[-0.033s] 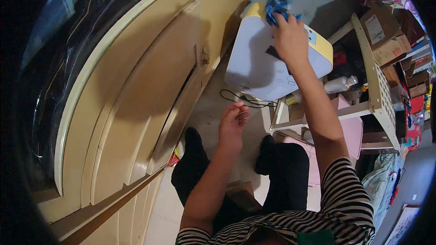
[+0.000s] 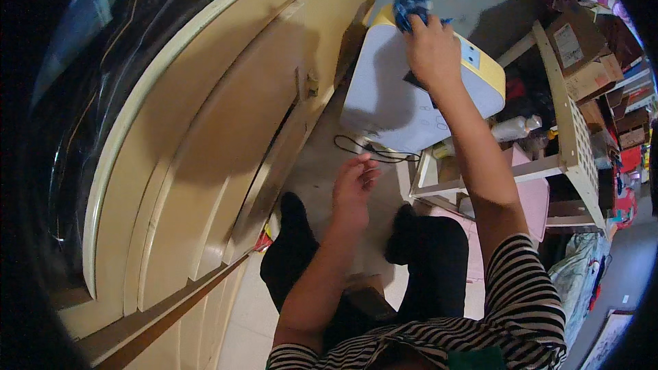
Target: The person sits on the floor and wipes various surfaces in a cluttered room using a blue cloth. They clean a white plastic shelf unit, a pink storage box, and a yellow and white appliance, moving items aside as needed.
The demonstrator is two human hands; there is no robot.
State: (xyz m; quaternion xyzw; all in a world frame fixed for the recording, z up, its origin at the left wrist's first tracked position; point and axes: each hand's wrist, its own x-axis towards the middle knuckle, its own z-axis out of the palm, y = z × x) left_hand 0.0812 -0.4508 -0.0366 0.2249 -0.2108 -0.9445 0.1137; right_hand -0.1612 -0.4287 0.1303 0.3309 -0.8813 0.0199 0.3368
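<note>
My right hand (image 2: pixel 433 55) is closed on a blue and white checked cloth (image 2: pixel 413 3) at the far yellow edge of a white, box-shaped appliance (image 2: pixel 370 89). The hand lies over the white top, and the cloth bunches out beyond the fingers. A black cord (image 2: pixel 356 144) loops on the floor by the appliance's near side. My left hand (image 2: pixel 353 181) hovers near this cord, empty, with its fingers loosely curled and slightly apart. The right hand and arm hide part of the appliance's top.
Panelled cream cabinet doors (image 2: pixel 226 116) run along the left. To the right stands a cream shelf rack (image 2: pixel 558 103) with a clear bottle (image 2: pixel 514 128) and cardboard boxes (image 2: pixel 579 48). A pink bin (image 2: pixel 534 199) is below it. My black-clad legs and feet (image 2: pixel 291 226) are on the floor.
The cloth and my right hand have shifted slightly left along the appliance's far edge. My left hand has barely moved.
</note>
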